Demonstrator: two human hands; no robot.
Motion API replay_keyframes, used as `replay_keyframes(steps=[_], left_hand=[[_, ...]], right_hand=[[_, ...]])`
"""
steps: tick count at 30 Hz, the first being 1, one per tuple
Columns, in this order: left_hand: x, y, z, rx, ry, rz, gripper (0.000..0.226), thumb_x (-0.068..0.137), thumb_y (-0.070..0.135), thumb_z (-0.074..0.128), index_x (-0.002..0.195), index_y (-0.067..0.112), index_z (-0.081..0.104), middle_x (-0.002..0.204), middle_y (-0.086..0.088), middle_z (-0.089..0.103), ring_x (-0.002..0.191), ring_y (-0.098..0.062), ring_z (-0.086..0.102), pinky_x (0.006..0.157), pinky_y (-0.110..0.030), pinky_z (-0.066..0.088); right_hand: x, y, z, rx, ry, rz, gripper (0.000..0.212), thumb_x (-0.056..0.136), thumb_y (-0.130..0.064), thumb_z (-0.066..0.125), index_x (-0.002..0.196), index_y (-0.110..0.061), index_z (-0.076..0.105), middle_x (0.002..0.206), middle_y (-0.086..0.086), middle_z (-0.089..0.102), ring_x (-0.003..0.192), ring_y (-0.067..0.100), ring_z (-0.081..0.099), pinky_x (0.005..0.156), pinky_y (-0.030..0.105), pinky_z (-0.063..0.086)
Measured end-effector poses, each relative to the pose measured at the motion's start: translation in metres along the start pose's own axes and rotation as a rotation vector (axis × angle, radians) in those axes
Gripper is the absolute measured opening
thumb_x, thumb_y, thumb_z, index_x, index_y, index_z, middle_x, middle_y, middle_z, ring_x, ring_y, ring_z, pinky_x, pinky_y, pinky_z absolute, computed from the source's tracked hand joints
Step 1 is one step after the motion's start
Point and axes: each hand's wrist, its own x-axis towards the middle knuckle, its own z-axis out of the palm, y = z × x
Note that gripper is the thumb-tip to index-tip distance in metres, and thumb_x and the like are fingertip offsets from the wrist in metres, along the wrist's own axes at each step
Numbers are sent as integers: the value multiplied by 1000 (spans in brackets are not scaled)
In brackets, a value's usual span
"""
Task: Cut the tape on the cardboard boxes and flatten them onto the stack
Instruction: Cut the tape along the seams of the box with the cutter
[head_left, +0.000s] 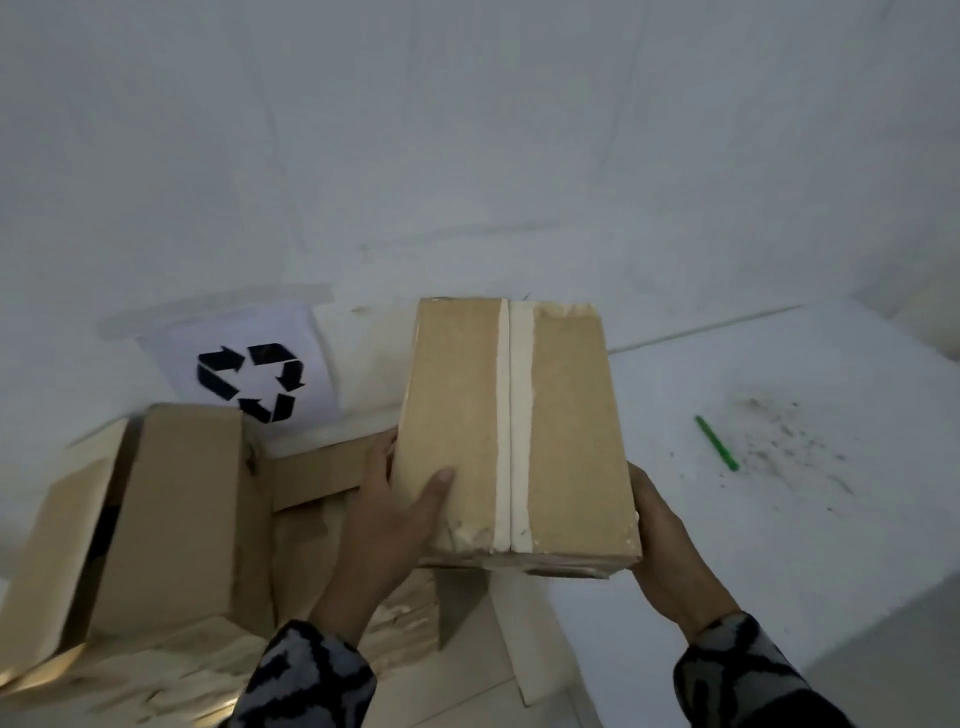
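1. At the far left an open cardboard box (156, 525) lies on its side on a pile of flattened cardboard (322, 639), its dark opening facing left.
2. Behind it, a white sheet with a black recycling sign (249, 379) leans against the white wall (467, 130).
3. The left hand (384, 525) grips the left side of a sealed box (467, 431), its thumb lying across the top face and its fingers curled round the edge beneath. A dark patterned sleeve (306, 675) covers the wrist.
4. The sealed box is held in the air between the two hands, above the right edge of the flattened pile and the edge of a white table (779, 519). A pale strip of tape (514, 431) runs the length of its top face, with a thin seam line down the middle.
5. The right hand (670, 551) holds the near right corner of the box from the side and beneath; its fingertips are hidden behind the box.
6. Further right, a green pen-like stick (717, 443) lies on the table, well apart from the box, beside a scatter of dark specks (789, 441).
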Motion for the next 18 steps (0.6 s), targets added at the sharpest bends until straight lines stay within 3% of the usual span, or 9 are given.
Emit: replay_keyframes(steps=[2,3,6,9,12,14,16,18], left_hand=[[-4,11,39,16,-27,21,61,83,52,67,135,37,40,117,27,53,101,11,55,76,-10,46],[-6,15,61,16,-38,18,61,84,51,67,136,35,40,117,26,54,102,8,56,77,-12,46],[-18,29,137,65,-80,-14,63,88,51,62,143,34,36,117,24,52,106,-4,55,85,-20,44],[-38,33,210,139,-128,-29,74,93,56,51,154,29,20,140,15,42,122,-6,45,101,-26,39],[-45,43,260,158,-164,-90,69,99,53,43,155,42,3,150,9,22,127,-9,38,103,-29,37],[-44,58,285,48,-98,-229,70,90,71,40,149,54,7,155,1,26,131,-23,43,106,-41,40],[-38,64,304,99,-106,-318,103,65,96,32,152,48,4,160,-2,23,142,-29,31,115,-50,28],[-35,65,317,171,-197,-328,119,55,103,32,154,44,0,159,5,21,145,-25,26,118,-51,24]], right_hand=[[3,-1,-42,-33,-7,0,84,62,-91,56,131,-42,57,122,-15,60,96,10,56,76,39,46],[4,-1,-67,-27,-34,21,89,62,-94,51,135,-43,52,125,-16,58,99,9,57,76,41,47],[8,-8,-142,39,-160,97,80,73,-91,44,135,-42,55,131,-3,64,119,24,62,100,53,49],[21,-21,-210,-8,-129,103,67,83,-79,42,131,-36,58,122,1,70,109,22,68,96,47,53],[32,-29,-260,-60,-47,161,111,60,-89,63,150,-33,32,135,0,60,112,24,65,97,49,53],[35,-42,-282,-105,-54,141,120,55,-85,70,151,-27,29,132,0,60,111,24,64,96,48,53],[37,-62,-298,-140,-77,110,106,59,-72,73,144,-15,43,121,1,68,105,25,68,95,47,54],[39,-78,-309,-51,-191,75,76,72,-57,72,134,-15,57,114,5,73,105,29,69,96,51,53]])
